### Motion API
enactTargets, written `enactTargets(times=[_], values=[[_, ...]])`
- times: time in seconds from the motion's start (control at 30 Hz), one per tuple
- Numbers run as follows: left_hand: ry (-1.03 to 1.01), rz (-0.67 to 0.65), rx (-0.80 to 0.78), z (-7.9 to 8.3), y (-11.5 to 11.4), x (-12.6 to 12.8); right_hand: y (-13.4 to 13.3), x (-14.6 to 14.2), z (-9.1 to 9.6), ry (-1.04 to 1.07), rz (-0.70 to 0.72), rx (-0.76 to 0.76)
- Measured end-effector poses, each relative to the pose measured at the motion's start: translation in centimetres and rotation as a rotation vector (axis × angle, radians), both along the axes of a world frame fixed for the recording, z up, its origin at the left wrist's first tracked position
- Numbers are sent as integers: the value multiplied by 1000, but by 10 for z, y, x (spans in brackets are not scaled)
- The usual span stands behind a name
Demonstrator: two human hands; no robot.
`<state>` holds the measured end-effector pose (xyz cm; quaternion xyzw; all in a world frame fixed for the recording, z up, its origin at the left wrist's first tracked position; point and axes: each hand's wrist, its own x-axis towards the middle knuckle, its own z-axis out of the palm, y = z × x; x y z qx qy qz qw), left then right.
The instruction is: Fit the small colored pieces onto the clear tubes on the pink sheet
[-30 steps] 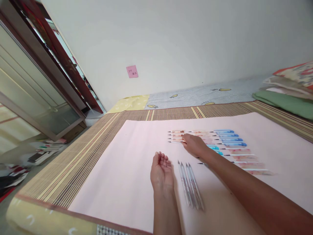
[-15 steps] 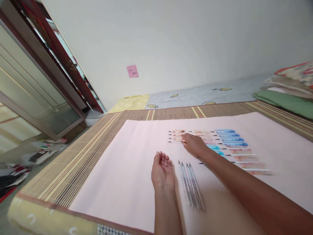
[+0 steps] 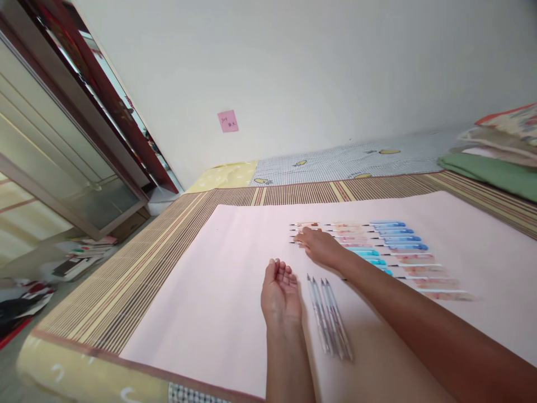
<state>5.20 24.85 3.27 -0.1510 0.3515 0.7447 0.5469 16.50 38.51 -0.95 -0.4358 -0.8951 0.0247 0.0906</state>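
My right hand reaches over a short column of slim white pens with reddish-brown print. Its fingers are bent down at the dark-tipped ends of the lower pens and appear to grip one, partly hidden under the hand. My left hand rests palm up on the pale pink sheet, fingers loosely curled and apart, holding nothing. Beside it lie several clear pens, tips pointing away from me. Right of my right hand are rows of blue pens, turquoise pens and pinkish pens.
The sheet lies on a striped mat over a bed. Folded green cloth and cushions sit at the far right. A pink note is stuck to the white wall. Left of the bed stands a glazed door.
My right hand has moved left along the white pens towards their tips, covering more of them. My left hand has stayed almost still.
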Motion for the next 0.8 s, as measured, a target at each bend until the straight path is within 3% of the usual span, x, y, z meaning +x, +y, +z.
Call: enactTargets(times=[0.47, 0.57, 0.7, 0.8], values=[[-12, -6, 2, 1, -1, 0, -2, 7, 7, 59, -52, -33], [-11, -7, 1, 0, 0, 0, 1, 13, 9, 238, -80, -55], [36, -44, 35, -2, 1, 0, 0, 28, 15, 532, -273, -122], [88, -127, 71, -3, 2, 4, -21, 40, 24, 681, -228, -250]])
